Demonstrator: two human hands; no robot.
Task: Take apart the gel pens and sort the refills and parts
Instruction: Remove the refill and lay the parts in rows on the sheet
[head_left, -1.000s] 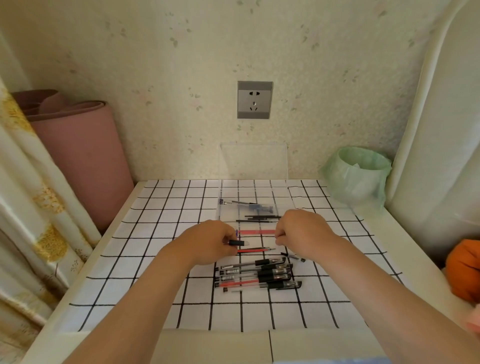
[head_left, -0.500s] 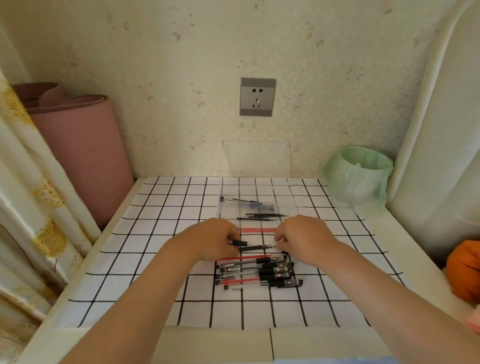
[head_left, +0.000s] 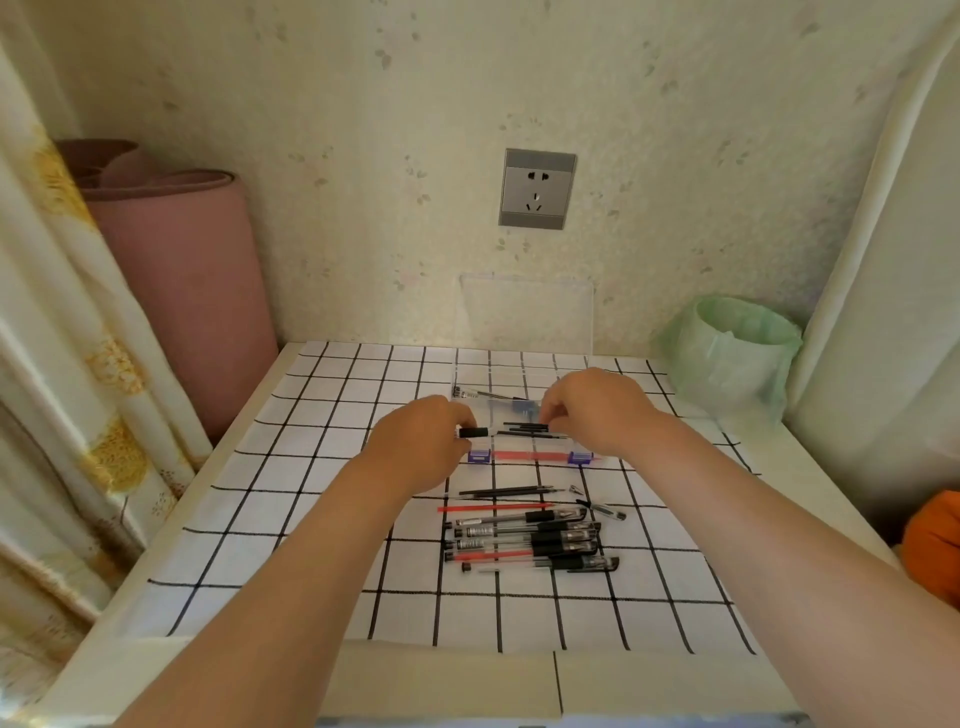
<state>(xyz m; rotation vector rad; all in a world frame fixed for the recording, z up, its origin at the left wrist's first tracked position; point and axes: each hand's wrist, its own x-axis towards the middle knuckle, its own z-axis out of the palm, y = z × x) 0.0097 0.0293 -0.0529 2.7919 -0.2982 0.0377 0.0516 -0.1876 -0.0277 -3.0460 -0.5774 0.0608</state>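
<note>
My left hand (head_left: 421, 447) pinches a short black pen part (head_left: 474, 432) at the left edge of a clear compartment box (head_left: 479, 456). My right hand (head_left: 597, 410) hovers over the box with its fingers curled down beside the black refills (head_left: 524, 428); whatever it may hold is hidden. Red refills (head_left: 530, 456) lie in the box's front compartment, and small parts (head_left: 488, 396) lie in the back one. Closer to me, a pile of whole gel pens (head_left: 524, 540) rests on the checked cloth, with a loose black refill (head_left: 509, 491) and a red refill (head_left: 493, 507) just behind it.
The box's clear lid (head_left: 524, 312) leans on the wall. A bin with a green bag (head_left: 732, 353) stands at the back right, a pink rolled mat (head_left: 176, 291) at the back left. A loose pen cap (head_left: 605, 510) lies right of the pile. An orange object (head_left: 935, 545) sits at the right edge.
Both hands moved away from me, from above the pen pile to over the box. A black refill now lies on the cloth behind the pile. My left hand still holds the black part.
</note>
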